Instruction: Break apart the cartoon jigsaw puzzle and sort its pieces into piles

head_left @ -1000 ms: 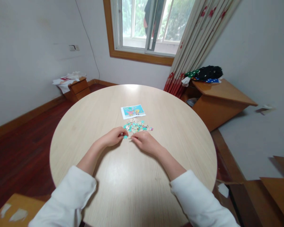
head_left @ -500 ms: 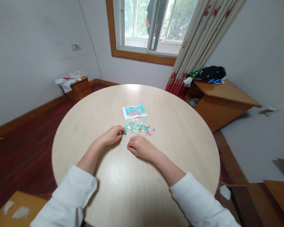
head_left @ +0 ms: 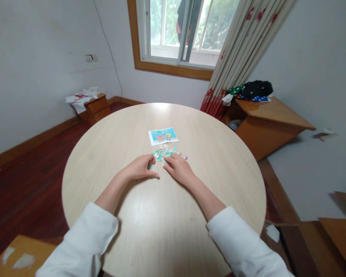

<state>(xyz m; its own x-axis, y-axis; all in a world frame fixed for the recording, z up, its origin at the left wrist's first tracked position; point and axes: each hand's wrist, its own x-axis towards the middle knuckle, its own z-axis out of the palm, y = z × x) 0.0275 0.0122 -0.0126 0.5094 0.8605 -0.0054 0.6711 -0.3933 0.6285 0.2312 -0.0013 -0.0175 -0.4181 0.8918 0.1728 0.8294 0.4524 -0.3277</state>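
A heap of small jigsaw pieces (head_left: 168,153), mostly teal and white, lies on a round pale wooden table (head_left: 109,134). Just beyond it lies a small cartoon picture card (head_left: 163,135). My left hand (head_left: 140,169) rests at the heap's near left edge, fingers curled down on a teal piece against the tabletop. My right hand (head_left: 179,169) lies on the heap's near edge, its fingers bent onto the pieces. What its fingertips hold is hidden. Both arms are in white sleeves.
A tilted wooden desk (head_left: 268,117) with dark clothes piled on it stands at the right, beside a floral curtain (head_left: 242,50). A small wooden cabinet (head_left: 96,107) with papers stands by the left wall. Cardboard (head_left: 338,234) lies on the floor at right.
My right hand moved forward from the bare table onto the heap's near edge. My left hand shifted slightly nearer and pressed down on a teal piece.
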